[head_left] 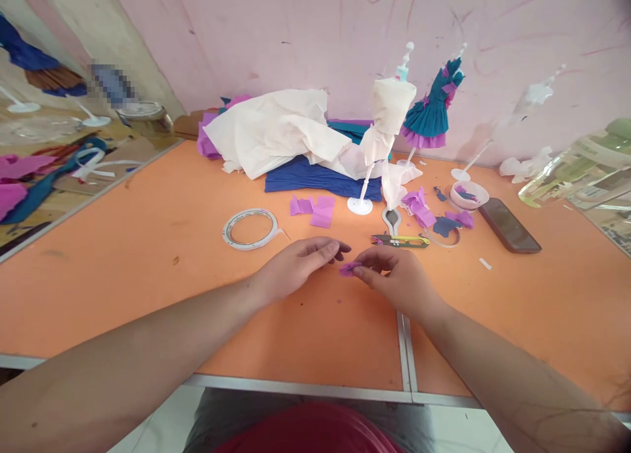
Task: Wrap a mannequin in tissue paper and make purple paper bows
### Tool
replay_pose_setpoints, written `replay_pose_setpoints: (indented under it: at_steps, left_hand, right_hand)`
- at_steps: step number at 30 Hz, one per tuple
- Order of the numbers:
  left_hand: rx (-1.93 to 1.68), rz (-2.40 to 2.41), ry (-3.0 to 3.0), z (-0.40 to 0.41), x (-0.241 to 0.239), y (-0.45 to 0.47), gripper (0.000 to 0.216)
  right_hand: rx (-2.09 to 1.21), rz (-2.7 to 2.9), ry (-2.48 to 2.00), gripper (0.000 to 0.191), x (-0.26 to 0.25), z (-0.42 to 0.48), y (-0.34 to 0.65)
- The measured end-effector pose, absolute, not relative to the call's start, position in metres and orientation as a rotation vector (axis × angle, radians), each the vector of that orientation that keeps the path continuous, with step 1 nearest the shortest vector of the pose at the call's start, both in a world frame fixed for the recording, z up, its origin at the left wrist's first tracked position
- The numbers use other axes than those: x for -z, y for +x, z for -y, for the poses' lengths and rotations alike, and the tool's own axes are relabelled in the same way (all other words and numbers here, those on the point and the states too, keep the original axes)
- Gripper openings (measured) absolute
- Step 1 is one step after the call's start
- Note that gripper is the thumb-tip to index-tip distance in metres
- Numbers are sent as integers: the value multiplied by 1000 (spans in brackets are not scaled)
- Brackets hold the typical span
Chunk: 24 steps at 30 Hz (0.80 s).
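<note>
Centrally, over an orange table [148, 262], the right hand [403, 281] pinches a small purple crepe-like scrap [348, 269] in closed fingers; the left hand [294, 265] curls loosely beside it, seemingly unladen. Probably feather-light, soft and easily torn, the scrap suits a gentle edge grip.

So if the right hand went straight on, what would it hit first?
Probably the left hand, just beyond the purple piece that the right hand pinches, though depth is hard to judge.
</note>
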<state>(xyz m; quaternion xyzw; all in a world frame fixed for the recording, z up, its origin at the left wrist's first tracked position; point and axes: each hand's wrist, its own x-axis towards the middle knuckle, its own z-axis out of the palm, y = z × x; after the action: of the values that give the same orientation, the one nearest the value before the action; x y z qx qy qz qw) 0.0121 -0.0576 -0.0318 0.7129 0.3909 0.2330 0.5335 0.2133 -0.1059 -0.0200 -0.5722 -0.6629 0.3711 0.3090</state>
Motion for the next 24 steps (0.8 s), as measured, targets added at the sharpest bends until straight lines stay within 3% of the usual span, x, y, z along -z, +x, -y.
replay_pose_setpoints:
  at_steps: [9,17,21,24]
  left_hand:
    - [-636,-1055,1819,68,27,24,28]
    - [-585,-1014,1976,71,28,24,23]
    - [-600,-965,2033,75,28,25,21]
    - [-583,-967,1989,73,27,23,21]
  right_hand:
    - [-1062,1578,-1523,18,19,110,208]
    - [-605,1917,-1499,6,19,115,210]
    - [-646,1951,-1462,5,17,116,211]
    - [-674,1961,-1421,17,16,115,213]
